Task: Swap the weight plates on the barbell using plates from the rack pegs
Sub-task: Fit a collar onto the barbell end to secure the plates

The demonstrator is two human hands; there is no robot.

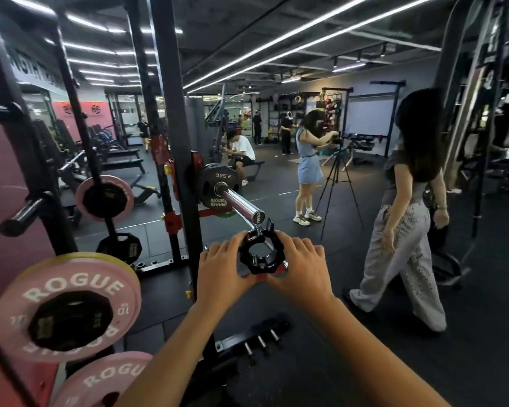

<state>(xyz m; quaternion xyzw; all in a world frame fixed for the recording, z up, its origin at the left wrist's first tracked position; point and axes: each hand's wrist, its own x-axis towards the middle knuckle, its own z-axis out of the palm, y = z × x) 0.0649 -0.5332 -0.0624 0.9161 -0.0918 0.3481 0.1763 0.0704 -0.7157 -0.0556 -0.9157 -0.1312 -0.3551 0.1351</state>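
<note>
Two hands on one collar (261,254) right now: the left hand (222,274) and right hand (301,270) each have fingers curled around a side of the black clamp, holding it just off the end of the bar sleeve (241,204). The lever looks flipped open, though it's hard to be sure at this angle. The sleeve's long axis runs up and away to the left from the fingers, toward the small black plate (210,183) marked 2.5KG that sits at the far end against the rack upright (175,136). So the collar's hole faces roughly down that line, and both hands are about equally near the tip. My guess is the plate either just went on or is about to come off; can't tell which. Spare plates hang on pegs at lower left, including a pink plate (71,289) with a black one stacked in front, plus another pink one cut off at the bottom edge. The other end of the bar is hidden behind the rack. A person in striped trousers (400,259) is walking by on the right, fairly close.
</note>
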